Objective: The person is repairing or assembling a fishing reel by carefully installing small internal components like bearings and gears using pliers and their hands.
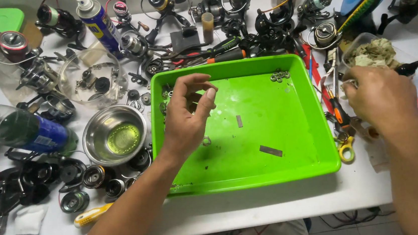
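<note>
From the head camera, a bright green tray [290, 125] sits in the middle of a white table [257, 204] crowded with fishing reel parts. The left hand [186, 117] hovers over the left part of the tray, thumb and forefinger curled toward each other with the tips close; whether they pinch some small piece cannot be told. Just below that hand a small metal ring [206, 141] lies on the tray floor. Farther in lie two flat grey strips [271, 151], and a cluster of small washers [279, 76] rests near the tray's far edge.

The right hand [381, 97] is outside the tray, to its right, fingers curled downward over the tools there; what it grips is hidden, so its hold cannot be told. Near it lie pliers with orange handles [340, 116] and a clear tub of crumpled rags [374, 52].

To the left of the tray stands a steel bowl [115, 136], with a clear round lid [92, 77] and a blue spray can [100, 23] behind it. A dark plastic bottle [18, 129] lies on its side at the left edge. Reels [158, 1] line the far side of the table.
</note>
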